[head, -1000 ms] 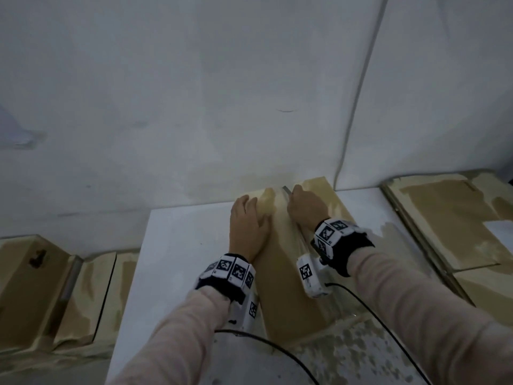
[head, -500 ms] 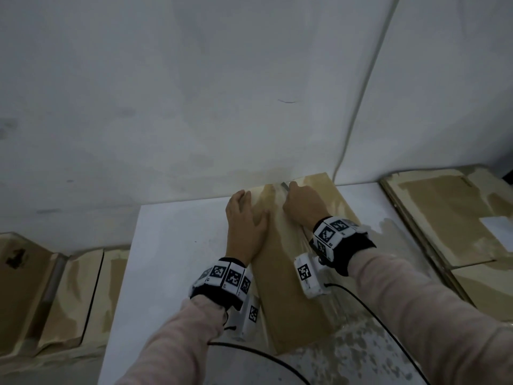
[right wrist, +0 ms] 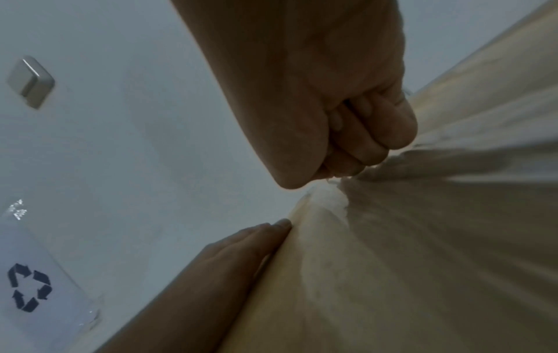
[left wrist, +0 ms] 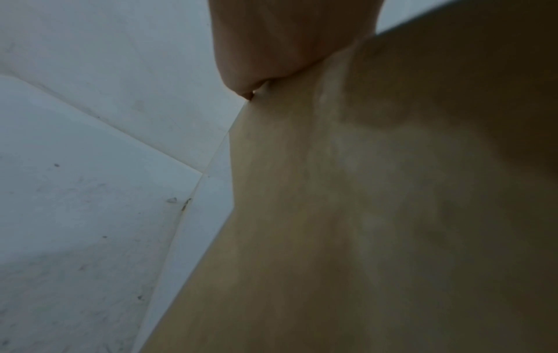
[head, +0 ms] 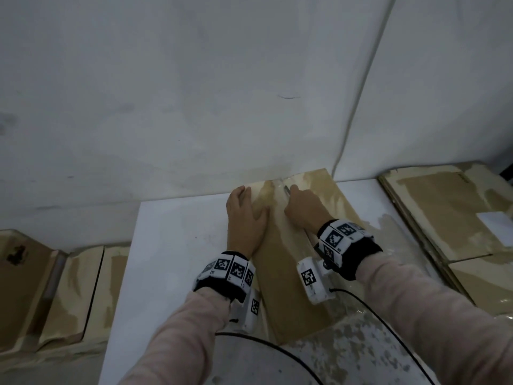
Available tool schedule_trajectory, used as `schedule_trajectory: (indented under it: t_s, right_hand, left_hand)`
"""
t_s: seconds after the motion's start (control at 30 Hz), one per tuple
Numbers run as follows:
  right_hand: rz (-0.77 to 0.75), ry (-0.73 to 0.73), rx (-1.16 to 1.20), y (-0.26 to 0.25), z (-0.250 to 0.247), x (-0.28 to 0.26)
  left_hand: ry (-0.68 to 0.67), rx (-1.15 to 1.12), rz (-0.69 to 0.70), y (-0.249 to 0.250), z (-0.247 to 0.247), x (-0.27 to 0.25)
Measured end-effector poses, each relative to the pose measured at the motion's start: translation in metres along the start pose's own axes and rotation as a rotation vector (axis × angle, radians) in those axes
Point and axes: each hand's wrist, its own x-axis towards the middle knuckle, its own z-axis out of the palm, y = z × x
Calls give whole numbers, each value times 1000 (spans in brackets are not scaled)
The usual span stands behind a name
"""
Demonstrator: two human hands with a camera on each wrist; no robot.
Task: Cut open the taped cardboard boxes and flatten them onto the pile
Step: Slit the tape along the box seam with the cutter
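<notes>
A taped brown cardboard box [head: 294,276] lies on the white table [head: 172,245], its far end against the wall. My left hand [head: 245,215] presses flat on the box's left edge, fingers straight; the same fingers [right wrist: 256,238] show in the right wrist view. My right hand [head: 302,209] is curled in a fist round a small cutter, whose metal tip [head: 286,189] pokes out at the far end of the clear tape seam [head: 280,207]. In the right wrist view the fist [right wrist: 347,133] sits over the torn tape [right wrist: 332,198]. The cutter's handle is hidden.
A pile of flattened cardboard [head: 449,218] lies to the right of the table. More brown boxes [head: 55,287] stand low at the left. A cable [head: 277,348] runs across the table's near part. The white wall [head: 222,107] rises right behind the box.
The hands have stayed on the box; the view shifted slightly, and the right fist remains at the far end of the seam.
</notes>
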Motion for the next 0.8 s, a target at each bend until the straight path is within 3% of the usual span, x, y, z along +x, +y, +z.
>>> schedule_trajectory:
  t_s: [0.37, 0.8]
  right_hand:
    - [-10, -45, 23, 6, -1, -11]
    - [-3, 150, 169, 0, -3, -7]
  left_hand:
    - [5, 11, -11, 1, 0, 0]
    - [15, 5, -14, 0, 1, 0]
